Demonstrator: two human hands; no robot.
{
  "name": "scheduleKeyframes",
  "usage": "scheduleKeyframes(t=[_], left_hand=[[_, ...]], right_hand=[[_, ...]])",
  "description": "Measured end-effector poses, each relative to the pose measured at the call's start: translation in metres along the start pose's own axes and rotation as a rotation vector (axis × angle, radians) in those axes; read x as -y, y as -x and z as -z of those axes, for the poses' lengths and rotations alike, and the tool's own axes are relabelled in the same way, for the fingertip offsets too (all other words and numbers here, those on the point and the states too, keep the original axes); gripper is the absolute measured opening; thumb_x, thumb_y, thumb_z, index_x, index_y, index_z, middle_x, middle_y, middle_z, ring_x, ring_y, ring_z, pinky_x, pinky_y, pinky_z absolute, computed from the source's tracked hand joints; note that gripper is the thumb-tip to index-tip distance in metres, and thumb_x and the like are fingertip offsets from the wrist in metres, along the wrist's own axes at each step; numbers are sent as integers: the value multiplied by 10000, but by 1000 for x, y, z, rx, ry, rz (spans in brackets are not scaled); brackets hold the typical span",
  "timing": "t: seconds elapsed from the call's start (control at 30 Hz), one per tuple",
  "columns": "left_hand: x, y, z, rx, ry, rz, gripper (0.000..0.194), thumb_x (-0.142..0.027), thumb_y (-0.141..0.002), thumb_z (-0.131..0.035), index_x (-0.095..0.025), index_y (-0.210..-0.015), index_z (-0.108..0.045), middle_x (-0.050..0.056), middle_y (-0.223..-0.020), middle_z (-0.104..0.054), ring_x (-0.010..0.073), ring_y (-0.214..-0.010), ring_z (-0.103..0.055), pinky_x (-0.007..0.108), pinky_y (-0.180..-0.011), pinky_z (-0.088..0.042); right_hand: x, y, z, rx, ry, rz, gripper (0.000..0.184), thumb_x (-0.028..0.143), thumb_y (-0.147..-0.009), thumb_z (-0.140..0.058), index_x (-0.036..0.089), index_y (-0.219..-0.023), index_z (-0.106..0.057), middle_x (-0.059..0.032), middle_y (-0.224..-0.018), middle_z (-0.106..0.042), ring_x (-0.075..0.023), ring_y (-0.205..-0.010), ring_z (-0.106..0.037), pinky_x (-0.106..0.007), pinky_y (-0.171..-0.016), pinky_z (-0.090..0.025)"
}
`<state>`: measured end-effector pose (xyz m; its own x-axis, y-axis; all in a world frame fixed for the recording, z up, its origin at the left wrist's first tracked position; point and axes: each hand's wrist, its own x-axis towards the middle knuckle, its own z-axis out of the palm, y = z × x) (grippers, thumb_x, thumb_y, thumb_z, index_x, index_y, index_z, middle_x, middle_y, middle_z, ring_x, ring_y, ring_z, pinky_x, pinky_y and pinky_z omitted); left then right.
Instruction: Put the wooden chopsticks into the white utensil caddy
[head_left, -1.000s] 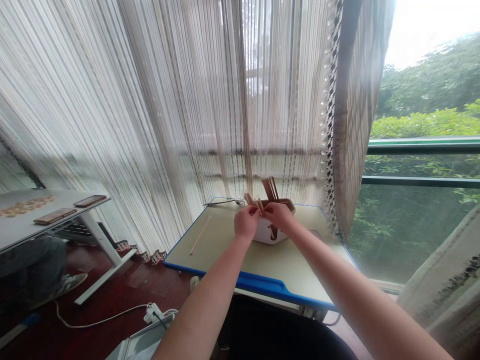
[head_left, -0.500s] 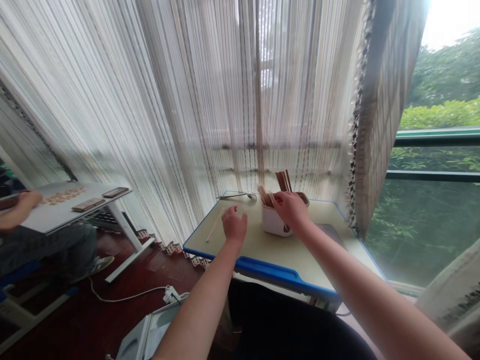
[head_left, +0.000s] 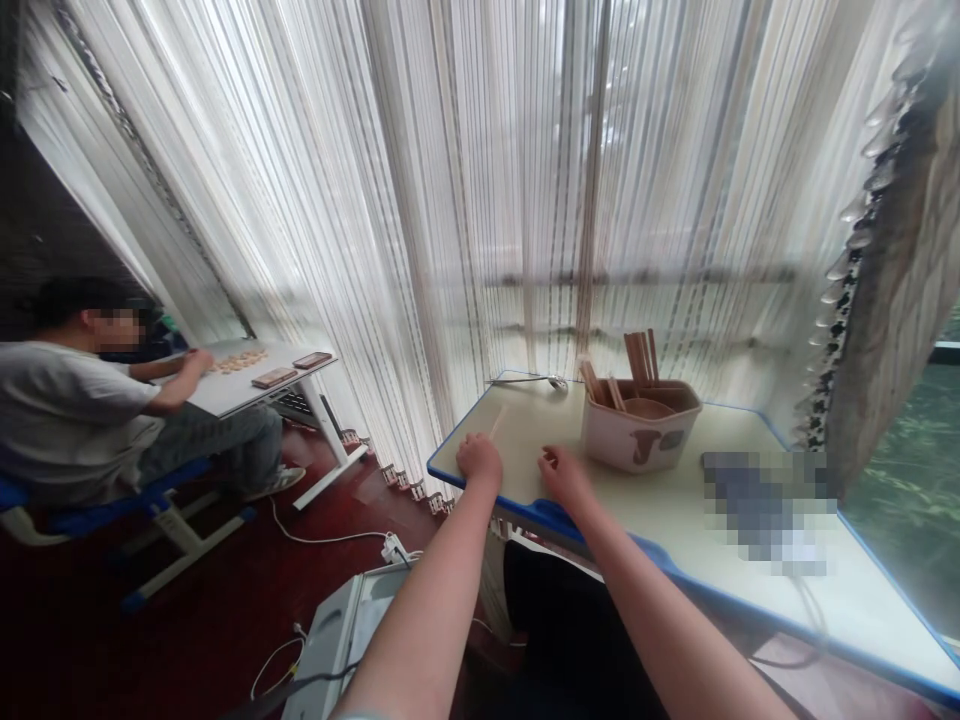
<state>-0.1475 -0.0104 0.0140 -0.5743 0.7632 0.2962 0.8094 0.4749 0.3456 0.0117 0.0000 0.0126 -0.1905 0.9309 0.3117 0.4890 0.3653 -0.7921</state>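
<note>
My left hand [head_left: 480,458] is low over the left part of the table, fingers curled in at the near end of thin pale chopsticks [head_left: 498,422]. Their far end sticks out beyond the hand; the near end is hidden under it. Above the table's front edge is my right hand [head_left: 566,477], its fingers loosely bent with a gap between them and nothing visible inside. To its right stands a white and brown container [head_left: 637,440] holding a brown bowl [head_left: 649,408], dark brown chopsticks [head_left: 641,358] and lighter wooden utensils [head_left: 592,382].
A metal ladle or spoon [head_left: 556,383] lies at the table's back left. A blurred-out dark object [head_left: 754,505] with a cable lies on the right. Curtains [head_left: 517,200] hang behind. A seated person [head_left: 82,410] handles small pieces [head_left: 240,361] at another table [head_left: 217,400].
My right hand has left the container and come down toward the table's front edge. My left hand has moved onto the chopsticks' near end. The view has swung left, showing the seated person.
</note>
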Motion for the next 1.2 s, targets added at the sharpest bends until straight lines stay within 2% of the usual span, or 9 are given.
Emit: scheduleKeyframes(t=[0.17, 0.4, 0.53, 0.7, 0.83, 0.97, 1.2], left_hand=[[6, -4, 0, 19, 63, -1, 299, -184, -865, -358, -139, -982, -630, 149, -996, -641, 266, -954, -588, 357, -814, -419], [12, -1, 3, 57, 206, -58, 211, -224, -842, -454, -177, -919, -646, 123, -979, -660, 243, -954, -590, 348, -848, -405], [14, 1, 5, 94, 337, -125, 198, -248, -837, -488, -202, -940, -651, 79, -980, -674, 197, -914, -604, 303, -813, -428], [19, 3, 10, 220, 513, -221, 206, -279, -793, -565, -188, -935, -683, 31, -832, -703, 138, -739, -623, 242, -691, -470], [26, 5, 14, 375, 727, -282, 229, -291, -750, -610, -169, -920, -701, 36, -845, -713, 142, -780, -627, 243, -717, -482], [33, 3, 15, 506, 810, -307, 294, -357, -701, -649, -160, -908, -717, 44, -844, -710, 169, -798, -616, 273, -739, -476], [35, 1, 13, 578, 854, -297, 428, -426, -625, -710, -147, -950, -715, 60, -833, -702, 180, -766, -601, 276, -708, -447]], right_hand=[[-15, -4, 0, -35, -24, -46, 312, 250, -797, -435, 155, -1046, -597, -75, -891, -661, -171, -737, -611, -281, -695, -456], [-14, -7, 3, -11, -17, -68, 284, 236, -791, -453, 157, -997, -631, -71, -854, -674, -183, -774, -614, -284, -715, -442], [-13, -6, 3, 27, -28, -72, 282, 264, -792, -474, 155, -986, -647, -74, -837, -681, -192, -764, -616, -291, -701, -439], [-15, -4, 4, 50, -106, -32, 298, 353, -815, -485, 170, -967, -665, -87, -904, -693, -208, -859, -622, -312, -780, -440], [-16, -3, 5, 54, -222, -14, 347, 416, -811, -495, 169, -995, -655, -96, -973, -688, -213, -926, -616, -315, -817, -437], [-17, -1, 7, 68, -357, -19, 366, 448, -783, -516, 153, -952, -651, -89, -930, -694, -204, -860, -624, -303, -769, -449], [-17, 0, 9, 19, -514, -58, 388, 508, -725, -552, 150, -846, -642, -90, -831, -686, -202, -755, -602, -309, -683, -444]])
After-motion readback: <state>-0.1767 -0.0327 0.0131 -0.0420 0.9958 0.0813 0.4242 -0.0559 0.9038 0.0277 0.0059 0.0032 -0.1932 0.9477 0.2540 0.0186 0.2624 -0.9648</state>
